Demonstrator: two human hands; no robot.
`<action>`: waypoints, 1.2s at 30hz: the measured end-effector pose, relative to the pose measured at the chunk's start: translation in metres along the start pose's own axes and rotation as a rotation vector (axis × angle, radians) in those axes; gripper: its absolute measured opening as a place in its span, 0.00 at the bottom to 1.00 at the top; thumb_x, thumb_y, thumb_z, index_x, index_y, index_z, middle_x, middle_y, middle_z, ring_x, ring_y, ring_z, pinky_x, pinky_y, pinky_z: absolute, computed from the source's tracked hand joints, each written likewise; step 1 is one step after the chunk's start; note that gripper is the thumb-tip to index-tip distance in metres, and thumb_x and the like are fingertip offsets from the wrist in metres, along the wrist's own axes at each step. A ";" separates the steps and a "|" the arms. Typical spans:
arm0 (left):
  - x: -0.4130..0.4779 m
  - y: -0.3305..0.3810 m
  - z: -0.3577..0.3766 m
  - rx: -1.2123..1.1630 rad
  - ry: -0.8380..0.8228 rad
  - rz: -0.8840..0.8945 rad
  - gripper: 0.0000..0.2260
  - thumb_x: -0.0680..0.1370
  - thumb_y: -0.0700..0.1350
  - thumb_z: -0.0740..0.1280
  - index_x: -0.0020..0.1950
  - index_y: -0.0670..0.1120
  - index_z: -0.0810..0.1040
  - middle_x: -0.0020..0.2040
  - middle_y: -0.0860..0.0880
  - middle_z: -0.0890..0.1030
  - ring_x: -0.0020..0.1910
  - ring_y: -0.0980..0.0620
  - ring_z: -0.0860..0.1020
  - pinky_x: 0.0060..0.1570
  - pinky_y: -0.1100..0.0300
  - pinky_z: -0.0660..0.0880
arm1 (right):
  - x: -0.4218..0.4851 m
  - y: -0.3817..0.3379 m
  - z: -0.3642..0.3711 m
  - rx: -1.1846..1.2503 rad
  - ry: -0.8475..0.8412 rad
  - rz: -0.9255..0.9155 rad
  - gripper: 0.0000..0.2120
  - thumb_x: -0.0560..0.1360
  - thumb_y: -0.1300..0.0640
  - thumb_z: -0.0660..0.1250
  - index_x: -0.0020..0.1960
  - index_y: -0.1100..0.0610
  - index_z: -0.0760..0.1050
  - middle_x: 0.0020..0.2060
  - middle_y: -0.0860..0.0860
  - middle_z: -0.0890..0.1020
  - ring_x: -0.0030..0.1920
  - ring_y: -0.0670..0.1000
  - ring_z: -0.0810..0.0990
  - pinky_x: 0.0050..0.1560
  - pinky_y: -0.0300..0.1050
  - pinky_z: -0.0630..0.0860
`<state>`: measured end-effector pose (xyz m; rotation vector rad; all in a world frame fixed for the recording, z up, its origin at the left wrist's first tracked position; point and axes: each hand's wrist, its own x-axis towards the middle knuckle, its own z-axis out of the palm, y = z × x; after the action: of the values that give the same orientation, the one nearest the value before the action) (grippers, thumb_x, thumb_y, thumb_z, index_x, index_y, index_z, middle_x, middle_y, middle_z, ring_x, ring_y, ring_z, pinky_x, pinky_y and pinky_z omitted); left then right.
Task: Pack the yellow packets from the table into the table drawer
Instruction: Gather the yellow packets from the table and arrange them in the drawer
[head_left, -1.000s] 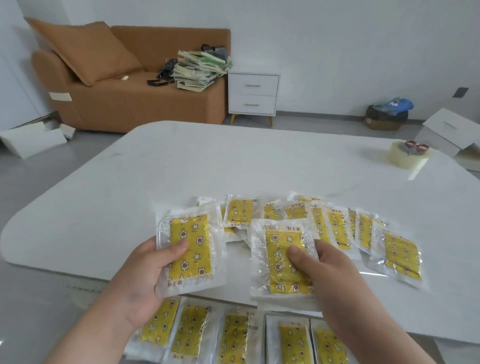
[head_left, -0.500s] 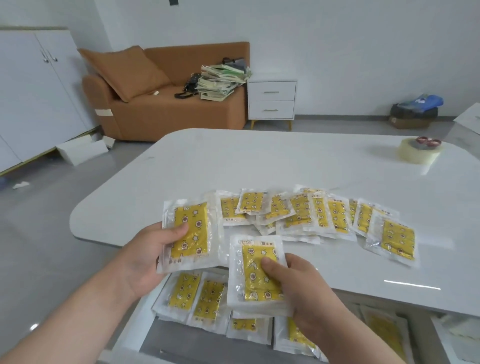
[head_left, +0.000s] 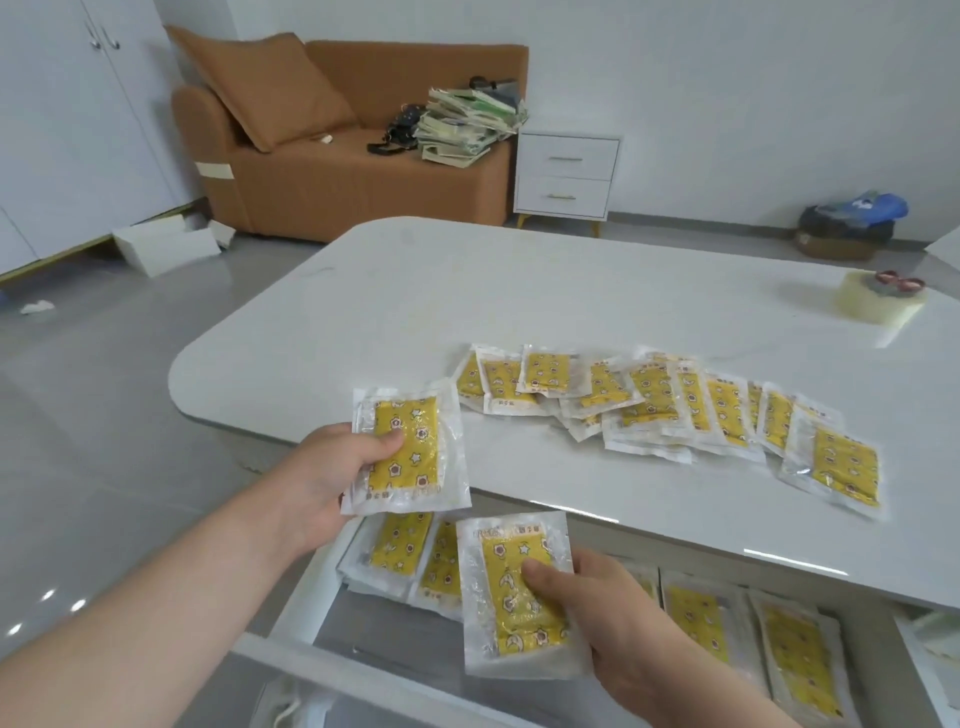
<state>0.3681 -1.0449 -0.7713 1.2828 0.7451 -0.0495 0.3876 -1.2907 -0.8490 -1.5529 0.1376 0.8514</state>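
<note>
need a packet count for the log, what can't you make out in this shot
- Head view: the far part of the open white table drawer sits under the white tabletop; its right end is cut off by the frame edge.
- Drawer packets are partly covered by the right hand and its clear-wrapped yellow packet.
- The overlapping yellow packets piled on the table hide lower ones.
- Packet print is too blurred to read.

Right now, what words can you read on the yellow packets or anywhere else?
Right-hand packet: small print along its top edge, too blurred to read.
Left-hand packet: print along its bottom edge, too blurred to read.
Table packets: print too small to read.
No other text shows.
</note>
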 end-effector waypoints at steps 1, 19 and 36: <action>0.001 0.000 -0.005 0.019 -0.020 -0.016 0.09 0.77 0.36 0.68 0.56 0.37 0.79 0.46 0.39 0.86 0.38 0.44 0.85 0.31 0.53 0.82 | 0.006 0.008 0.004 -0.025 0.014 0.013 0.18 0.69 0.51 0.75 0.54 0.60 0.81 0.50 0.61 0.86 0.56 0.66 0.83 0.61 0.65 0.78; 0.093 -0.106 -0.009 0.695 0.183 -0.106 0.27 0.80 0.44 0.67 0.75 0.37 0.62 0.71 0.39 0.70 0.68 0.40 0.70 0.59 0.53 0.69 | 0.069 0.042 -0.003 0.058 0.243 0.201 0.36 0.69 0.51 0.79 0.72 0.58 0.70 0.54 0.53 0.85 0.53 0.56 0.85 0.56 0.54 0.81; 0.100 -0.101 -0.028 2.005 0.125 0.806 0.14 0.66 0.45 0.78 0.49 0.45 0.81 0.47 0.46 0.80 0.42 0.45 0.79 0.32 0.56 0.73 | 0.066 0.037 -0.004 0.033 0.186 0.193 0.13 0.76 0.58 0.74 0.57 0.61 0.79 0.44 0.56 0.88 0.45 0.57 0.87 0.49 0.52 0.84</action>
<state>0.3887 -1.0158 -0.9121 3.4250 -0.0468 -0.0553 0.4160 -1.2763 -0.9178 -1.6040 0.4405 0.8488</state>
